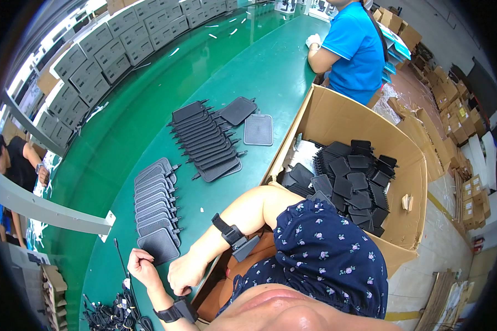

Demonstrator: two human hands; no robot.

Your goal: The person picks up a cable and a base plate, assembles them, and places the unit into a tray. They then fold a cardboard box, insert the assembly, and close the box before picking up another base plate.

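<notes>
My left hand [142,267] is above the green worktable's near edge, its fingers curled closed; whatever they may hold is hidden. Beside it my right hand [183,272] is closed too, with a small dark piece [186,291] showing under its fingers. What that piece belongs to cannot be seen. Just beyond both hands lies an overlapping row of flat, dark grey rectangular panels [159,246] with short pegs on their edges. A thin black rod or cable [120,257] stands out beside my left hand. Tangled black cables [116,311] lie at the lower left.
A second stack of panels [204,138] lies farther up the worktable [254,66]. At my right a large open cardboard box [411,193] holds many black panels [359,182]. A white metal arm [55,209] reaches in from the left. A co-worker in blue [356,49] stands beyond the box.
</notes>
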